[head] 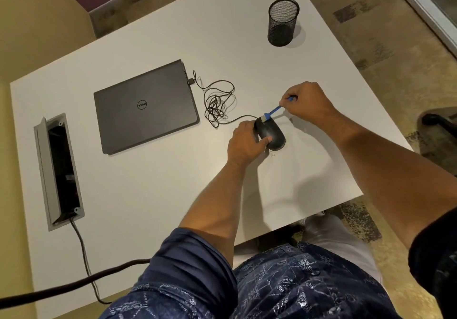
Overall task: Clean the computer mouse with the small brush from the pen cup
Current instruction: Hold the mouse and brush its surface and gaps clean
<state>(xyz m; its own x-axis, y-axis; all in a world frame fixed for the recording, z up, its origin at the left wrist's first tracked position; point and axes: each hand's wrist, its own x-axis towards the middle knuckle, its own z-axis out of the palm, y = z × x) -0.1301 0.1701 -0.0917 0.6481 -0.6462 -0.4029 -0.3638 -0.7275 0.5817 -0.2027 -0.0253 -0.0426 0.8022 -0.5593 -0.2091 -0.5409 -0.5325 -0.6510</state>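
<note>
A white tabletop [153, 195] carries the black mouse [272, 134] near its right edge. The left hand [243, 143] clamps its side; the right hand [308, 104] pinches the small brush [270, 113], bristles at the mouse's front. Short, light strokes away from the buttons would serve best.

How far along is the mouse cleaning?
Done: the small blue-handled brush is out of the black mesh pen cup. In hand: the right hand sets its bristles on the black computer mouse, steadied by the left hand. Left: the remaining brushing, perhaps returning the brush.
</note>
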